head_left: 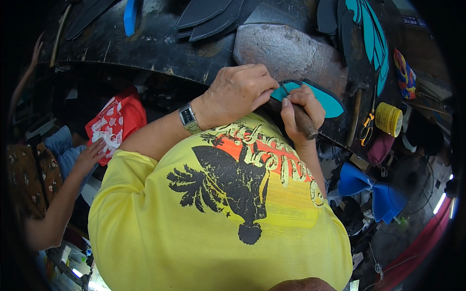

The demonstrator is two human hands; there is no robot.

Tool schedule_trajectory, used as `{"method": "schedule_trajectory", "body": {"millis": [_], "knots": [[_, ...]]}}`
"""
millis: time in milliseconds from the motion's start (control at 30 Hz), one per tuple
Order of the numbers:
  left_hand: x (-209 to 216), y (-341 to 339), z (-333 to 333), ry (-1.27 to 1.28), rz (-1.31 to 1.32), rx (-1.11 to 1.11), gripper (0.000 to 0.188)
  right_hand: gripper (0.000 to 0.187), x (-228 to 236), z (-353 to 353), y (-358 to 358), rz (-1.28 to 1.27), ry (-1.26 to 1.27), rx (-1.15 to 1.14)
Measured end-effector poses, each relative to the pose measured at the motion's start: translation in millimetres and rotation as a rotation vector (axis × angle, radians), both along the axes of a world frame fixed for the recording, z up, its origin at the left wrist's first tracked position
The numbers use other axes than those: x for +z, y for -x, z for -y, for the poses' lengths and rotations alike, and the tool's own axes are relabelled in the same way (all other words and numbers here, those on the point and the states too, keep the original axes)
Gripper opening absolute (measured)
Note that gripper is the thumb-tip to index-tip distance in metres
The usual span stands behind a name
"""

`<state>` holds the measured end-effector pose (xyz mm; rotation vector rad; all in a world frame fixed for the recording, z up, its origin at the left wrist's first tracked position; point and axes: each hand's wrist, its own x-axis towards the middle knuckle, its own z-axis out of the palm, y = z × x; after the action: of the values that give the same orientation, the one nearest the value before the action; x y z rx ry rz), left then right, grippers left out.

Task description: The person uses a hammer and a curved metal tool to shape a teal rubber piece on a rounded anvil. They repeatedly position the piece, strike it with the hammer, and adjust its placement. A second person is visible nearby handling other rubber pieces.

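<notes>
A teal shoe-sole-shaped piece (327,103) with a dark edge lies at the near rim of the bench, against a worn grey slab (286,46). My right hand (306,104) is closed around an awl with a thick wooden handle (304,122). Its thin metal shaft points at the left end of the teal sole, where a small dark strip shows. My left hand (240,92), wearing a wristwatch (188,116), is curled with thumb and fingers pinched at that same end of the sole. The fingers hide part of it.
Black sole pieces (213,19) and teal sole pieces (371,34) lie farther back on the dark bench. At right are a wooden stick (355,116), orange-handled scissors (367,128), a yellow tub (390,120) and a fan (412,186). Another person's arm (73,194) and a red bag (116,121) are at left.
</notes>
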<state>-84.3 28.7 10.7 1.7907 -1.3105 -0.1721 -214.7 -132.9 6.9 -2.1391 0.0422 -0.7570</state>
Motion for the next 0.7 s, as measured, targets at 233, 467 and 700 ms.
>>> {"method": "schedule_trajectory", "body": {"millis": [233,467,700], "knots": [[0.6,0.9,-6.6,-0.015,-0.05,0.008,0.017,0.013,1.1,0.7,-1.0,-0.012,-0.059,0.013],[-1.7,2.0,-4.5,0.017,-0.026,0.008,0.014,0.012,1.8,3.2,0.7,0.008,-0.191,0.048],[-5.0,1.9,0.2,0.032,-0.016,0.017,0.014,0.013,4.7,0.3,-4.4,-0.021,-0.013,0.038]]}}
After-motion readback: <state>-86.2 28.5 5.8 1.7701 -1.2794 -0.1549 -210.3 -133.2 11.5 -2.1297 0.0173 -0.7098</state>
